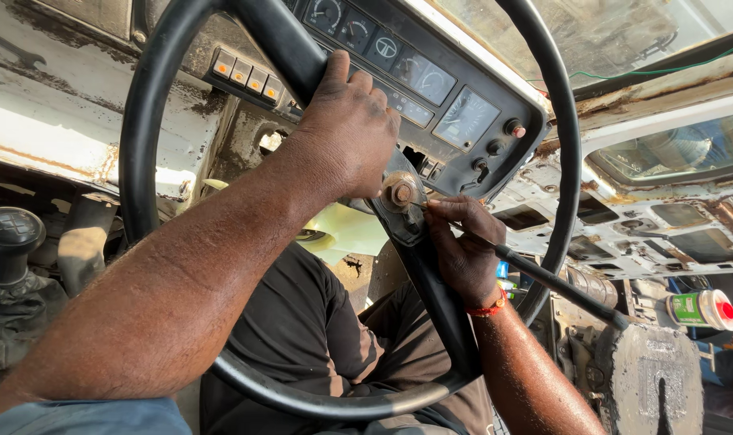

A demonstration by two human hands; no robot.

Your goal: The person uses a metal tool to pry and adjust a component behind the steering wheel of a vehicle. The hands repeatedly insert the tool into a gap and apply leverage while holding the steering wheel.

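Here, my left hand (346,121) grips the upper spoke of the black steering wheel (145,121), fingers wrapped tight just above the rusty centre nut (400,192). My right hand (463,250) pinches a thin dark tool (543,278), its tip touching the hub just right of that nut. The instrument panel (431,80) sits far behind the wheel. On the right, near the floor, a white and green can with a red cap (702,309) lies on its side; I cannot tell its contents.
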